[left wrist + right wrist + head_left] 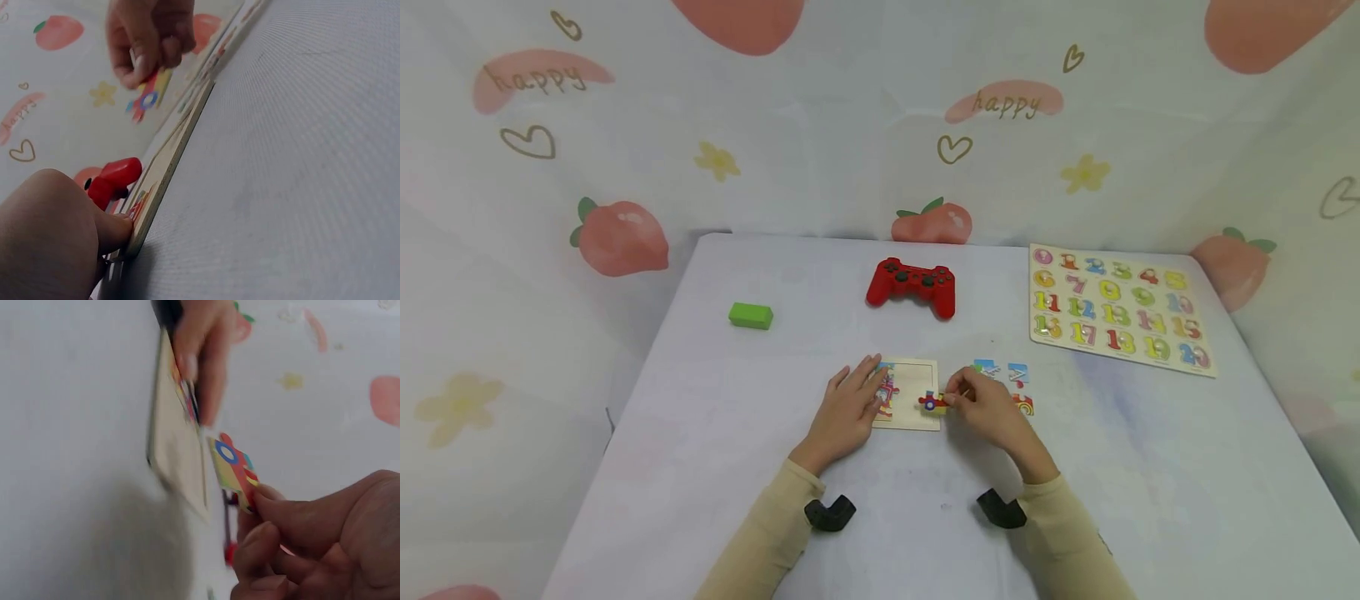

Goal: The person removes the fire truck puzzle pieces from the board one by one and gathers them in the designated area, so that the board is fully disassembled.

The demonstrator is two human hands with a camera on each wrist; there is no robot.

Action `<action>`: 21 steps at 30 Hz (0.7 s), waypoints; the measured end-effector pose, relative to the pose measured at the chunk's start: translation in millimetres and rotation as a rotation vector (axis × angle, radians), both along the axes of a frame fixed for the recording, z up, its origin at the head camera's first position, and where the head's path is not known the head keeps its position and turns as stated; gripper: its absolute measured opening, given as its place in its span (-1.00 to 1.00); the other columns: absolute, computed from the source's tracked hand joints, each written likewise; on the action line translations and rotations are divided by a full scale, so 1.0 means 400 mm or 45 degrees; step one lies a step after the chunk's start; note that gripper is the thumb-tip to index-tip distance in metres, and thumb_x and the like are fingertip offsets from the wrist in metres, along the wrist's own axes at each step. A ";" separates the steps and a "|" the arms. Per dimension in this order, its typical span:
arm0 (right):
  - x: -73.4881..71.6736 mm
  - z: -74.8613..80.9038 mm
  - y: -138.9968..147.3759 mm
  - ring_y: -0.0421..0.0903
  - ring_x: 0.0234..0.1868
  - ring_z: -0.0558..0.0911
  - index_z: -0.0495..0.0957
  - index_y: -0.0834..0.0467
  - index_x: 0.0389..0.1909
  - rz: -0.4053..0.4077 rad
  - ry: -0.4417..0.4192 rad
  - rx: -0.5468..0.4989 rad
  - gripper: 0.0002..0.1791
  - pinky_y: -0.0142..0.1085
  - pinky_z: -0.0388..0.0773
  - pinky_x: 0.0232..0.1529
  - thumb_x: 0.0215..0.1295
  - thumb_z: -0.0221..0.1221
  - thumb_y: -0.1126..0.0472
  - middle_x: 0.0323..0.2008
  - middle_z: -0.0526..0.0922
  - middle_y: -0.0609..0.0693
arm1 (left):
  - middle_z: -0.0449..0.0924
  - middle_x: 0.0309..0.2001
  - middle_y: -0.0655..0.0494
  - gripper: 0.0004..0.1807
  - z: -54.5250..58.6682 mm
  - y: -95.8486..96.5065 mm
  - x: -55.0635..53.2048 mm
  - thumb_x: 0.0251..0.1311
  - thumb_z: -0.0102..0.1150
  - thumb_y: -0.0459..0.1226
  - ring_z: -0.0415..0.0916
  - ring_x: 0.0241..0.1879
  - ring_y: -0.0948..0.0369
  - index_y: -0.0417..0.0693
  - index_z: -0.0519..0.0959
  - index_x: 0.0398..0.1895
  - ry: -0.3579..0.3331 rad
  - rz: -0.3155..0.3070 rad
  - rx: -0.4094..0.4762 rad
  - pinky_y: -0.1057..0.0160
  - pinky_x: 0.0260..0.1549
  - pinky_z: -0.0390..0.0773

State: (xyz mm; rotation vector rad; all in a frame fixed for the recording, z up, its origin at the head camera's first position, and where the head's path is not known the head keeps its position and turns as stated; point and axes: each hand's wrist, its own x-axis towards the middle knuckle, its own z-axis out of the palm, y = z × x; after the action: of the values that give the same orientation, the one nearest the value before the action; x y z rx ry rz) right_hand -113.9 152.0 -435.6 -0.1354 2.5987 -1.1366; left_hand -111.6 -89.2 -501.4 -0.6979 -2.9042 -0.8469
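Observation:
My right hand (988, 407) pinches a jigsaw piece (232, 464) between thumb and fingertips; red, blue and yellow show on it. The piece is held above the right part of a light wooden puzzle board (913, 417). My left hand (847, 408) rests on the board's left side with its fingers extended, partly covering pieces (887, 392) fitted there. In the left wrist view, the left thumb (115, 230) lies along the board's edge. Beside the right hand, several loose pieces (1018, 372) lie on the table, some hidden behind that hand.
A red game controller (912, 285) lies behind the board. A green block (750, 316) stands at the back left. At the back right lies a number puzzle board (1120, 308). Black wrist mounts (830, 513) stick out from both sleeves. A printed curtain (850, 125) hangs behind the table.

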 end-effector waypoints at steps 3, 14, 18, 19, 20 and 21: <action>0.005 0.011 0.062 -0.12 -0.38 0.44 0.49 0.16 -0.27 0.055 0.012 0.028 -0.95 -0.31 0.41 -0.40 0.30 0.17 0.29 -0.37 0.57 -0.02 | 0.14 0.46 0.02 -0.47 -0.001 -0.001 -0.001 0.36 -0.05 -0.23 0.02 0.46 0.12 -0.12 0.30 0.38 0.017 0.005 -0.003 -0.04 0.39 -0.02; 0.048 0.002 0.175 -0.16 -0.40 0.46 0.56 0.14 -0.28 0.195 -0.022 0.089 -0.92 -0.37 0.45 -0.46 0.31 0.13 0.36 -0.36 0.62 -0.06 | 0.17 0.45 0.03 -0.47 -0.007 -0.004 -0.003 0.36 -0.04 -0.22 0.03 0.46 0.12 -0.11 0.29 0.39 0.034 0.010 -0.013 -0.05 0.38 0.00; 0.054 0.001 0.184 -0.16 -0.40 0.46 0.56 0.16 -0.29 0.211 -0.010 0.076 -0.94 -0.40 0.46 -0.46 0.28 0.16 0.37 -0.37 0.60 -0.06 | 0.16 0.45 0.03 -0.47 -0.011 -0.004 -0.005 0.37 -0.04 -0.22 0.03 0.46 0.12 -0.12 0.29 0.39 0.035 0.011 -0.001 -0.06 0.38 -0.01; 0.055 0.000 0.186 -0.16 -0.40 0.46 0.56 0.16 -0.29 0.214 -0.011 0.075 -0.95 -0.40 0.45 -0.46 0.28 0.16 0.36 -0.38 0.59 -0.06 | 0.16 0.45 0.03 -0.47 -0.011 -0.003 -0.005 0.37 -0.04 -0.22 0.03 0.46 0.12 -0.13 0.29 0.39 0.035 0.010 0.000 -0.06 0.38 0.00; 0.056 -0.001 0.189 -0.16 -0.39 0.45 0.56 0.17 -0.29 0.217 -0.013 0.077 -0.96 -0.40 0.45 -0.45 0.28 0.17 0.35 -0.38 0.59 -0.07 | 0.17 0.45 0.02 -0.47 -0.011 -0.002 -0.005 0.37 -0.03 -0.22 0.04 0.46 0.12 -0.13 0.30 0.38 0.038 0.008 0.004 -0.06 0.38 0.00; 0.057 -0.002 0.192 -0.16 -0.39 0.45 0.56 0.18 -0.28 0.222 -0.019 0.075 -0.96 -0.40 0.45 -0.45 0.28 0.17 0.34 -0.39 0.58 -0.07 | 0.17 0.44 0.02 -0.47 -0.012 0.000 -0.004 0.37 -0.03 -0.22 0.04 0.46 0.11 -0.13 0.30 0.38 0.042 0.007 0.004 -0.07 0.38 0.01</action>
State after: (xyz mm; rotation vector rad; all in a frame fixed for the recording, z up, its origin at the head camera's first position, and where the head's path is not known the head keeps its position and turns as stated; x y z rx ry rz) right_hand -90.9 228.6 -436.3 -0.3318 2.5468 -0.9959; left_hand -113.4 -89.4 -506.1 -0.6962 -2.8743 -0.8308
